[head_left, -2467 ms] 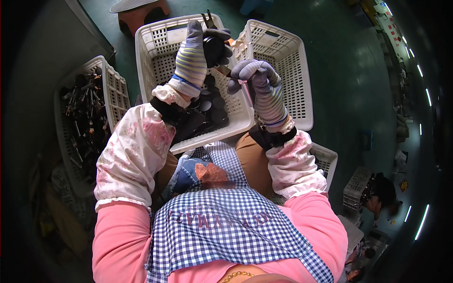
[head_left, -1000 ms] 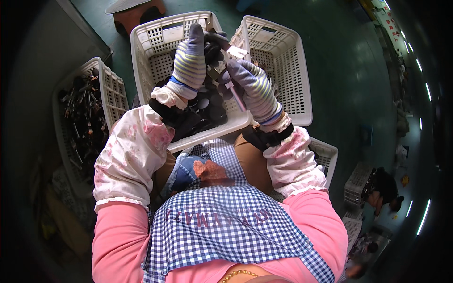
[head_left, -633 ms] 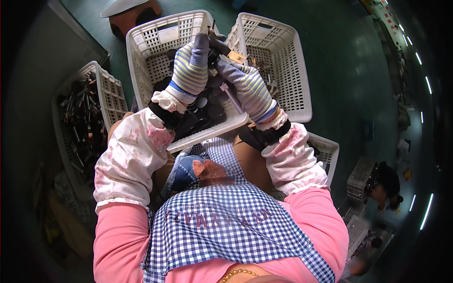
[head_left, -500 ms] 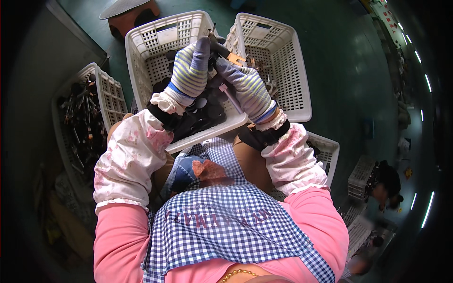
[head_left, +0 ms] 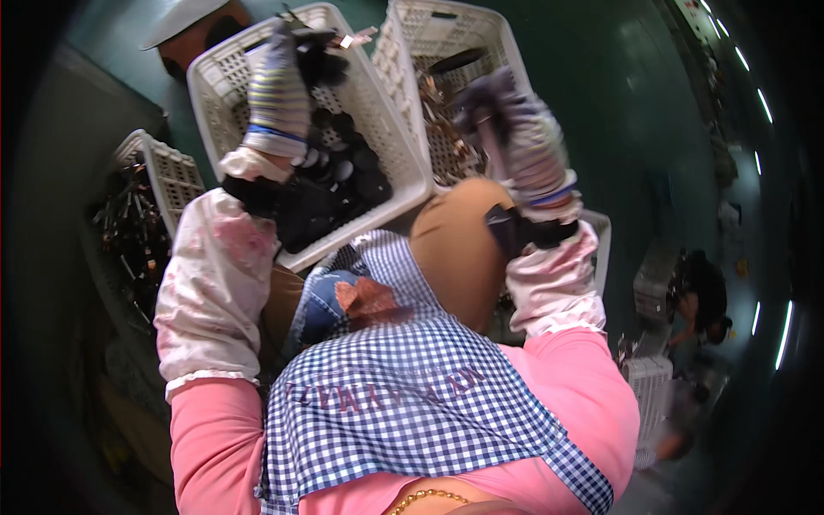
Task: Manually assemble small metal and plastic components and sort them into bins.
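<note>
My left hand, in a striped work glove, is raised over the far left part of the middle basket. Its fingers are closed round black parts with a copper-coloured prong sticking out to the right. Gloved alike and smeared by motion, my right hand hangs by the right-hand basket, closed on a pinkish rod-like tool. Round black pieces fill much of the middle basket. A dark oval piece shows over the right-hand basket, above copper-coloured parts.
At the left stands another basket heaped with dark and metal parts. A stool is at the far left. My knee rises close to the baskets. Another person bends beside crates at the far right.
My hands were close together over the middle basket and have moved apart. The left went left and away with the black parts; the right swung right with the pinkish tool. The dark oval piece newly shows.
</note>
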Demonstrator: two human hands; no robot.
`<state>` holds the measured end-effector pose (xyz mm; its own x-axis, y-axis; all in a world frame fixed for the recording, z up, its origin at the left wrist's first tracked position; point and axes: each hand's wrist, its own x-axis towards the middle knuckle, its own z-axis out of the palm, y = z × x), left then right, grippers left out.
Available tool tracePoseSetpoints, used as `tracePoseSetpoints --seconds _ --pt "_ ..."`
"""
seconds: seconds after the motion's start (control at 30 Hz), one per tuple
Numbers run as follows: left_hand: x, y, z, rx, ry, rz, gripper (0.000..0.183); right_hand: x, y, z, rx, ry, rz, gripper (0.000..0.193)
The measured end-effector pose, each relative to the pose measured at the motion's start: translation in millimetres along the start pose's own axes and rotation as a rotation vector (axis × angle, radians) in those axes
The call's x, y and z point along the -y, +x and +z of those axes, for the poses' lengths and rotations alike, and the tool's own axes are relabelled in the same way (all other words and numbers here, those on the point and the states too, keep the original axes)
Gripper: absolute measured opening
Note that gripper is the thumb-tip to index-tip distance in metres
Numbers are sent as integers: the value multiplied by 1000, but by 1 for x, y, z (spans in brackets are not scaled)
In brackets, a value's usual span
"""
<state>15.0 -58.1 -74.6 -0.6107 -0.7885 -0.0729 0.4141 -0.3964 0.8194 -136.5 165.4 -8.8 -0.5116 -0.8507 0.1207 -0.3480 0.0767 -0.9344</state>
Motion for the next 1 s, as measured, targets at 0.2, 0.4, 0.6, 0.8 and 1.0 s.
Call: tracePoseSetpoints --seconds 0.2,0.4,0.6,0.8,1.0 --pt "-13 -20 7 145 530 353 31 -50 -81 -157 -383 404 368 33" --pt "-5 -20 7 181 177 -47 62 -174 -229 -200 -699 -170 861 25" --pt "1 -16 2 236 35 -62 55 -223 -340 -154 -146 -752 1074 36" --pt "9 -21 7 161 225 -61 62 -235 -343 -108 161 -873 921 37" --pt "19 -19 2 241 24 -210 65 -235 -309 -97 540 -1056 850 34"
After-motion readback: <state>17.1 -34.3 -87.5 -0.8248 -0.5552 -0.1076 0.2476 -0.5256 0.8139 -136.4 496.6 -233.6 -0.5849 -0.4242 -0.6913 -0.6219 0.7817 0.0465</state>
